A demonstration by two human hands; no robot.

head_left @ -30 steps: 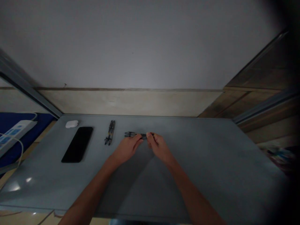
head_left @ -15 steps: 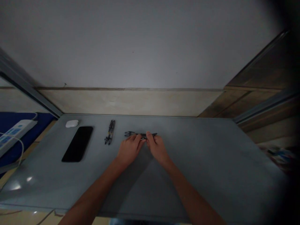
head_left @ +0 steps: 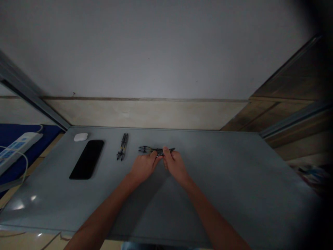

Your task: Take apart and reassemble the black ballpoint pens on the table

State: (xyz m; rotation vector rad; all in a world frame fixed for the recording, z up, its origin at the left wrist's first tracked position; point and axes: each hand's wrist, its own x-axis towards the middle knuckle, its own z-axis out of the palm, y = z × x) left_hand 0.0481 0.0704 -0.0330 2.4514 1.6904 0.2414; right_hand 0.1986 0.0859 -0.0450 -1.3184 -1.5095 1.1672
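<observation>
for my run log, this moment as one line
left hand: pinching pen-like items | right hand: same items | table: phone, white case, similar items

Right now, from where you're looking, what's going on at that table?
A person has both hands close together over the grey table, the left hand and right hand pinching a slim dark item. The fingers cover its middle, so I can't tell whether it's one piece or more. A similar dark pair of sticks lies untouched to the left. Further left are a black phone and a small white case.
</observation>
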